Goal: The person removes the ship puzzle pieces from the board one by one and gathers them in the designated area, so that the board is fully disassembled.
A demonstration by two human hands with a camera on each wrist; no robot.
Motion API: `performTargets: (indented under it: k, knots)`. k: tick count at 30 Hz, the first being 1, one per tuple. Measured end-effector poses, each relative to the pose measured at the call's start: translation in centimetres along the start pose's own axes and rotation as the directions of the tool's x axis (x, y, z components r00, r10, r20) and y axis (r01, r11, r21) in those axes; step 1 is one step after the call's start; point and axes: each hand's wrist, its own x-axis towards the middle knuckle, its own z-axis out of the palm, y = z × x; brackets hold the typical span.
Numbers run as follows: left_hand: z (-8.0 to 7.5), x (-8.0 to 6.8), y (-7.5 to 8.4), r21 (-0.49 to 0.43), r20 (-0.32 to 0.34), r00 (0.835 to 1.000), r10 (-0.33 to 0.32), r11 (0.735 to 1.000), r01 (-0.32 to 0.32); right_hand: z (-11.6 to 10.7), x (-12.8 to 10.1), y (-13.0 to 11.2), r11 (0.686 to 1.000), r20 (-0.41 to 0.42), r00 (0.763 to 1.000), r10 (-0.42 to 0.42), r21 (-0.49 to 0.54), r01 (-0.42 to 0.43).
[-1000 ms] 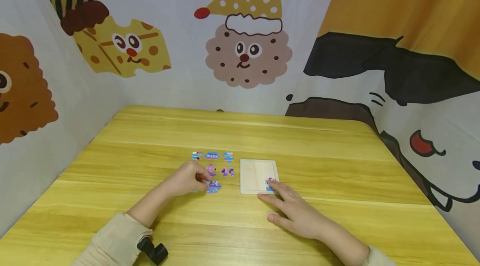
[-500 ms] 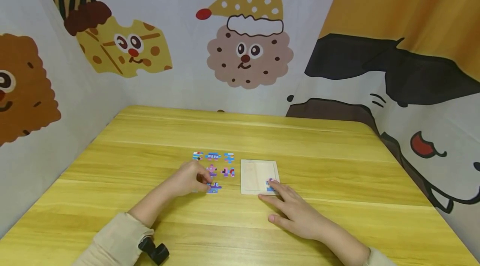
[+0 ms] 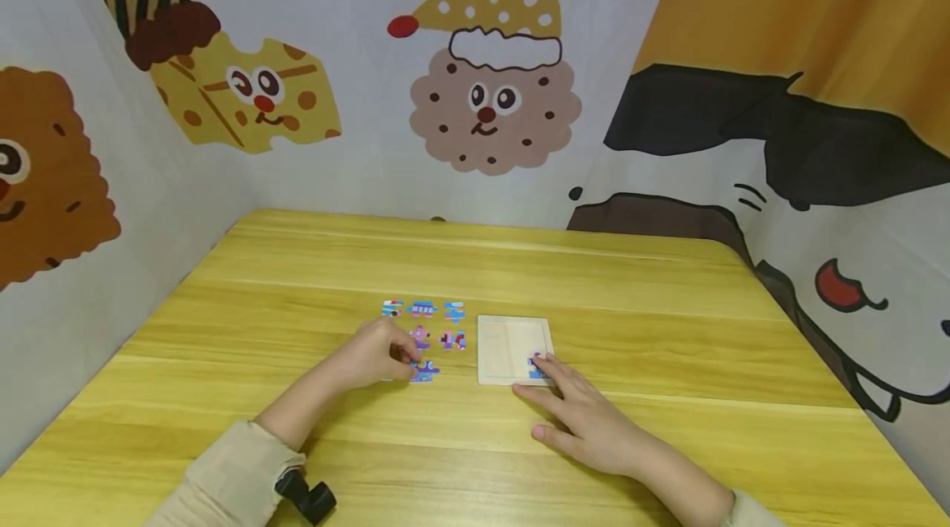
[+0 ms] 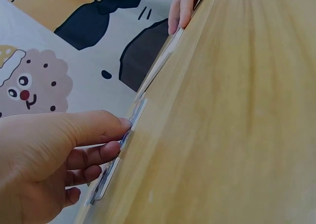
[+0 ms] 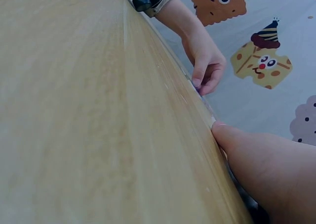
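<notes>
My left hand (image 3: pixel 374 355) is over the front row of the loose jigsaw pieces. Its thumb and curled fingers pinch the edge of a blue and purple jigsaw piece (image 3: pixel 426 371), which lies flat on the table. In the left wrist view the thumb (image 4: pixel 111 127) is right at that piece's edge. My right hand (image 3: pixel 586 420) lies with fingers spread at the near right of a square wooden puzzle tray (image 3: pixel 505 345). One fingertip rests on a blue jigsaw piece (image 3: pixel 534 368) in the tray's near right corner, partly covering it.
Behind the left hand lie more jigsaw pieces, among them a striped blue one (image 3: pixel 422 309), a pink one (image 3: pixel 419 336) and a red-and-pink one (image 3: pixel 453 340). The wooden table (image 3: pixel 445 444) meets a cartoon-printed curtain (image 3: pixel 371 181) at its back and sides.
</notes>
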Motion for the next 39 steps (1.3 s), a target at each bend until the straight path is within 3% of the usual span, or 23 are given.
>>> performTargets:
  k: [7, 16, 24, 39]
  knots:
    - [-0.2, -0.1, 0.4, 0.006, 0.01, 1.0, 0.003, 1.0, -0.004, -0.2, -0.2, -0.1, 1.0, -0.005, 1.0, 0.001, 0.015, -0.001]
    - [-0.1, 0.0, 0.4, 0.02, 0.001, 1.0, -0.006, 1.0, 0.006, -0.3, -0.6, 0.3, 0.997, 0.005, 0.998, 0.067, 0.047, -0.067]
    - [-0.3, 0.0, 0.4, -0.056, 0.013, 1.0, -0.025, 0.998, 0.026, -0.7, -1.1, 0.7, 0.994, 0.01, 0.995, 0.1, 0.054, -0.1]
    - [0.7, 1.5, 2.5, 0.044, -0.069, 0.996, 0.06, 0.997, -0.057, -0.9, -1.5, 1.0, 0.994, 0.013, 0.995, 0.103, 0.039, -0.103]
